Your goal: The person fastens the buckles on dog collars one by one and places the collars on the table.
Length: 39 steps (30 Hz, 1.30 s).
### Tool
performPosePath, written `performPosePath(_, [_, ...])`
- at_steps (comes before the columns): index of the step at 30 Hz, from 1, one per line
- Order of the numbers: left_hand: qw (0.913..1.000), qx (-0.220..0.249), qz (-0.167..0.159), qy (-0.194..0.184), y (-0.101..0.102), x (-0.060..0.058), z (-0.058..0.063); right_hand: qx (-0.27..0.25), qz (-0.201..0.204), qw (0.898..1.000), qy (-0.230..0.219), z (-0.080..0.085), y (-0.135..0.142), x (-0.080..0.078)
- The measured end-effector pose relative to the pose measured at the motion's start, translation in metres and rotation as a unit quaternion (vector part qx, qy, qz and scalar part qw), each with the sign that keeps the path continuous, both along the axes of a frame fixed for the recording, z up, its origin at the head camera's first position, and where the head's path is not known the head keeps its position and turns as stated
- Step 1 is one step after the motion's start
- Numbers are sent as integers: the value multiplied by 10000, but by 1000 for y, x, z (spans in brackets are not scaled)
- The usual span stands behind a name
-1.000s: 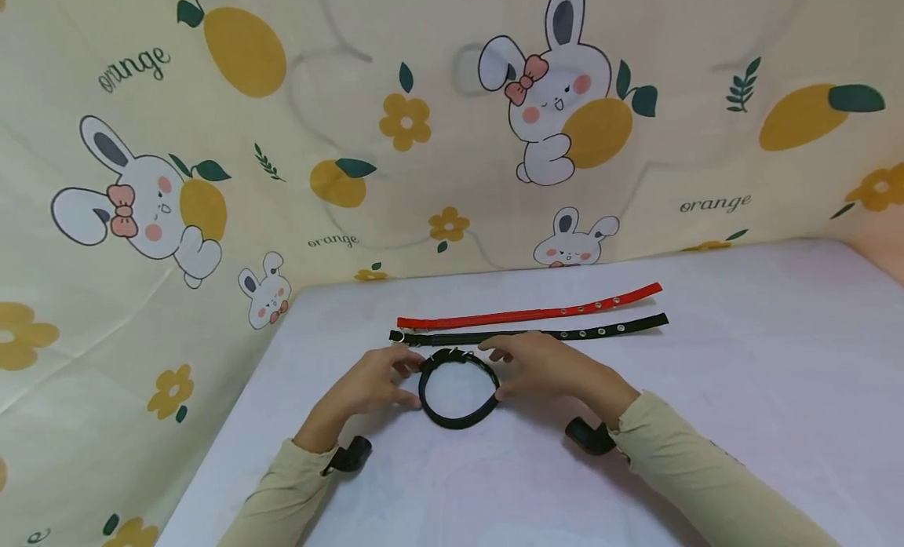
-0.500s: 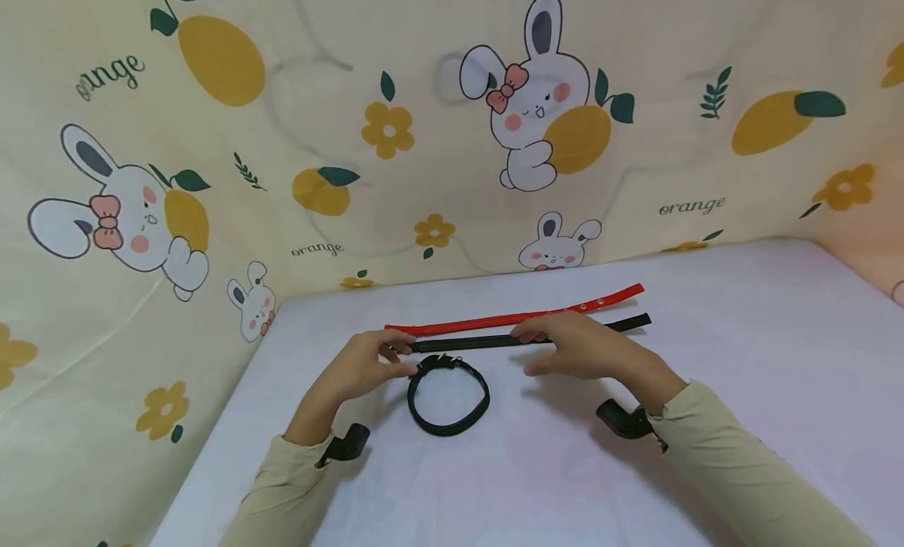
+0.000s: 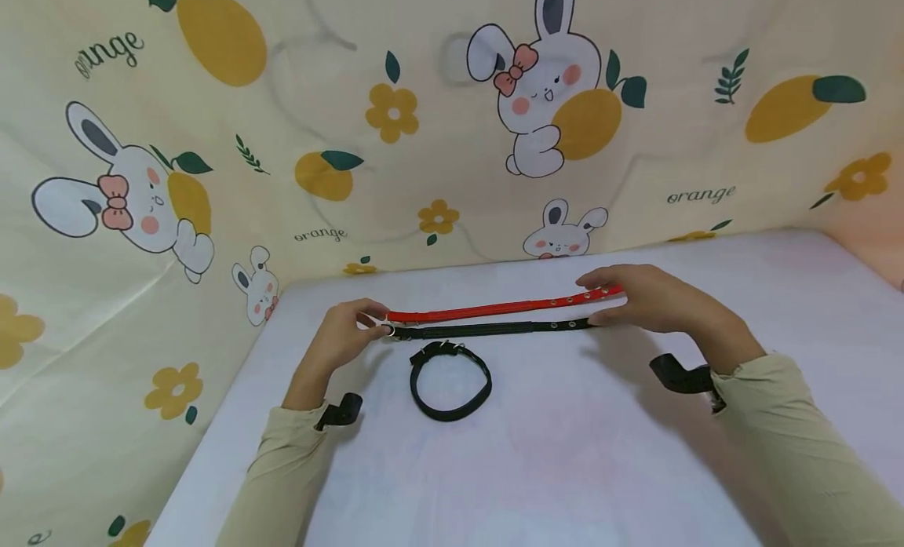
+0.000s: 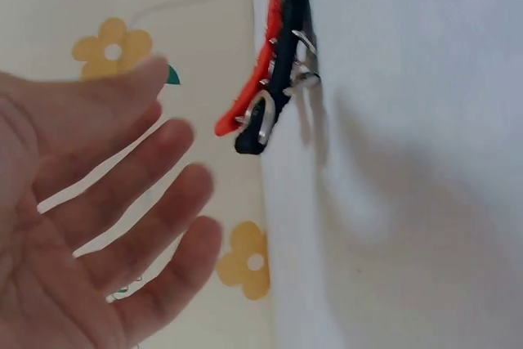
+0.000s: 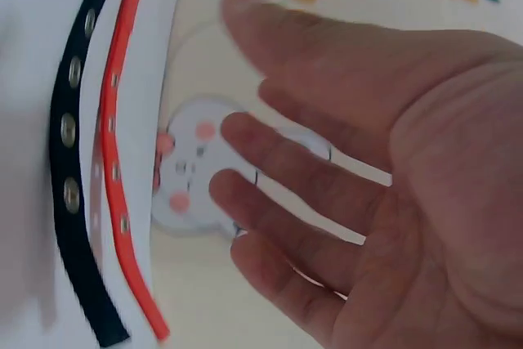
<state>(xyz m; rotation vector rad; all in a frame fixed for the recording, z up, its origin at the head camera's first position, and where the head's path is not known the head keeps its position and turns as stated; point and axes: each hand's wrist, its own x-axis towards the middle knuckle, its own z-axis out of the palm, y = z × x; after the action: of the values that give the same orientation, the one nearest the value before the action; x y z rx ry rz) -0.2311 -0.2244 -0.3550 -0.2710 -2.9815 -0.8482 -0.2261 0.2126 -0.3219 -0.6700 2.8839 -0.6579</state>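
Note:
A black collar (image 3: pixel 452 416) with its buckle fastened lies as a ring on the white table. Behind it, a black collar (image 3: pixel 494 328) and a red collar (image 3: pixel 487 311) are stretched out side by side, unfastened. My left hand (image 3: pixel 339 339) is at their buckle ends, by the black collar's metal D-ring (image 4: pixel 263 116); its fingers look relaxed and spread in the left wrist view. At the eyelet ends is my right hand (image 3: pixel 664 300), hiding the tips in the head view. In the right wrist view its fingers are loosely extended, apart from both straps.
The white-covered table (image 3: pixel 537 453) ends at the back against a curtain (image 3: pixel 417 60) printed with rabbits, oranges and flowers. A small black wrist camera (image 3: pixel 342 411) sits at my left cuff, another wrist camera (image 3: pixel 681 374) at my right.
Both hands have left the ring-shaped collar. The left hand has moved back to the buckle ends of the straight collars, while the right hand has travelled right and back to their eyelet ends.

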Motion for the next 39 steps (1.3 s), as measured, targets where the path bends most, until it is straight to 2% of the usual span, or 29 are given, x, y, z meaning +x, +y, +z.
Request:
performPosePath(4, [9998, 20, 210, 21, 0, -6, -5, 123, -85, 9999, -35, -4, 18, -5])
performPosePath(12, [9966, 80, 466, -669, 0, -16, -9, 229, -210, 9993, -217, -10, 39, -14])
performPosePath(15, [9959, 73, 387, -818, -1, -20, -10, 323, -235, 9990, -202, -13, 44, -17])
performPosePath(18, [9965, 7, 139, -824, -2, -21, -12, 425, -248, 9984, -269, -17, 46, -19])
performPosePath(21, [9968, 27, 27, -800, -4, -20, -14, 592, -274, 9972, -366, -23, 45, -21])
performPosePath(28, [9980, 130, -122, -602, -9, -16, -18, 880, -536, 9935, -488, -34, 38, -24])
performPosePath(34, [9978, 135, -127, -634, -9, -13, -24, 834, -499, 9945, -396, -38, 37, -25])
performPosePath(39, [9988, 67, -208, -442, -9, -14, -29, 782, -438, 9956, -263, -35, 39, -23])
